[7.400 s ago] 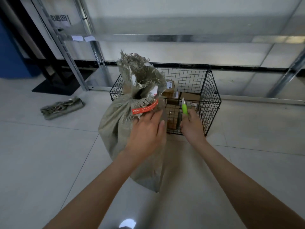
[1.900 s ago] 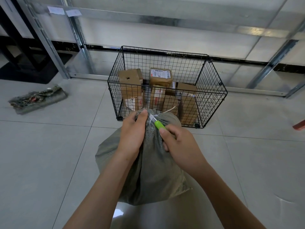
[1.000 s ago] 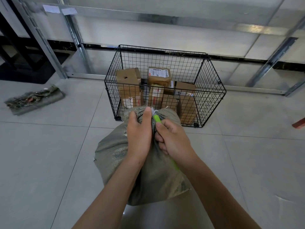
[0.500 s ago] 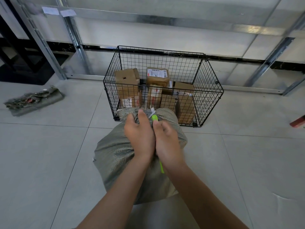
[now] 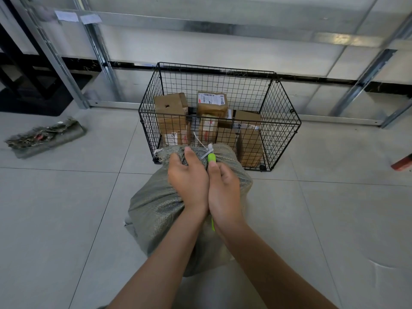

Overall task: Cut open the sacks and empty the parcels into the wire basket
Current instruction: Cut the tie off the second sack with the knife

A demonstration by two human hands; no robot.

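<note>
The floor (image 5: 55, 208) is laid in large pale grey tiles with thin dark joints, and a faint curved scuff (image 5: 383, 266) marks one tile at the near right. Galvanised racking stands along the wall: a horizontal rail (image 5: 200, 23) up high, two slanted uprights (image 5: 55, 59) on the left and another upright (image 5: 365, 79) on the right. Two white paper slips (image 5: 66, 16) are stuck side by side on the rail's left end. A black skirting band (image 5: 129, 64) runs along the wall behind. At far left sits a black stand (image 5: 33, 90). Something red (image 5: 402, 162) pokes in at the right edge, too cropped to identify.
</note>
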